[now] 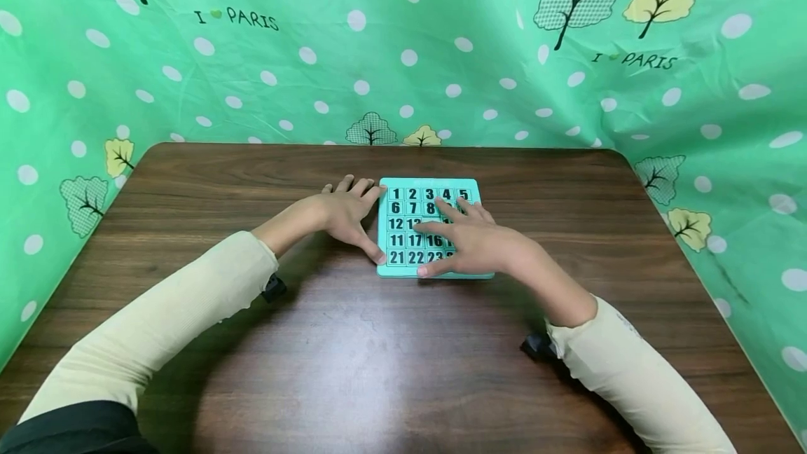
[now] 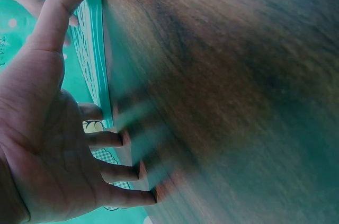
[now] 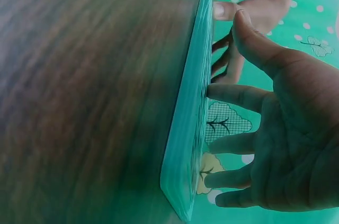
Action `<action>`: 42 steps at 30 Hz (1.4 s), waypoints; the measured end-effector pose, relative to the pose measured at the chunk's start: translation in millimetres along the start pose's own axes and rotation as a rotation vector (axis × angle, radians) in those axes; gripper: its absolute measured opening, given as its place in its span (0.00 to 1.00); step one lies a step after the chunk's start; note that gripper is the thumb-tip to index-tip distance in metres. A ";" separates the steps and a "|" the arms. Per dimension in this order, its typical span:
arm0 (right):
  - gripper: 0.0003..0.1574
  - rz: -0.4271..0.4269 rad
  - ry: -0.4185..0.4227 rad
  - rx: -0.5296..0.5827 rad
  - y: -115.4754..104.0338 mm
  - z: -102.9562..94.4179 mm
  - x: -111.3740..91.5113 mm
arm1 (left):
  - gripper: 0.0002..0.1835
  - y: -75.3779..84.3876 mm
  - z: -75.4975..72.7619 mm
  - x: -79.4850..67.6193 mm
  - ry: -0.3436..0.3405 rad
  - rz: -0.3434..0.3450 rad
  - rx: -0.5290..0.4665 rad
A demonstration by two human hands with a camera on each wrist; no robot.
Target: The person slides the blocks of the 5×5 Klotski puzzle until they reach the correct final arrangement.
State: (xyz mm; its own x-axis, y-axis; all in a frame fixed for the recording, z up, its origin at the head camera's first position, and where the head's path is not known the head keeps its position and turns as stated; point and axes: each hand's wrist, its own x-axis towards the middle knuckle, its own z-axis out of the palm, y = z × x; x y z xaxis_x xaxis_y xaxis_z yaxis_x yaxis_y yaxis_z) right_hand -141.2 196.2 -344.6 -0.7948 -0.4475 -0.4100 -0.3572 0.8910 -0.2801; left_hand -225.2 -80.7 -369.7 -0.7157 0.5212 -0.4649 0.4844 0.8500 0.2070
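Number board (image 1: 424, 216), turquoise: flat on the brown table (image 1: 353, 370), nearer the far edge than the near one, a little right of mid-width. Its top side runs roughly parallel to the table's far edge.

Left hand (image 1: 347, 216): grip wide, fingers spread along the board's left side. Thumb at the lower left corner, index by the upper left corner, other fingers reaching past it toward the table's far edge.

Right hand (image 1: 476, 244): also wide, spread over the right half of the board. Index tip at the 13 tile, thumb tip near the bottom side under 22/23. Whether every fingertip is in contact, can't tell.

In the way: right hand covers the right-hand tiles from row two down. Top row reads 1 to 5; left columns 6 7 8, 12 13, 11 17 16, 21 22 23.

Around: cream left sleeve (image 1: 164, 314) crosses the table's left part, cream right sleeve (image 1: 637, 377) the near right corner area. Small black device (image 1: 274, 289) under the left cuff, similar black unit (image 1: 539, 347) under the right. Green dotted curtain (image 1: 391, 26) with tree prints behind the far edge and down both sides. Glare on the tabletop toward the near edge.
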 end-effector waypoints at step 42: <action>0.51 0.040 0.042 -0.017 28.8 -9.0 -34.0 | 0.83 5.9 -7.3 -10.0 -0.027 0.001 -0.015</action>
State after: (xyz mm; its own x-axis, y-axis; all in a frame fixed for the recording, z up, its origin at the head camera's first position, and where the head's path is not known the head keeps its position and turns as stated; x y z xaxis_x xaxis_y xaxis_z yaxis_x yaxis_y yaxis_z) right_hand -128.9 237.8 -330.9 -0.8284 -0.4080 -0.3839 -0.3323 0.9095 -0.2496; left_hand -218.9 -80.3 -357.5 -0.7015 0.5197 -0.4877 0.4773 0.8507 0.2201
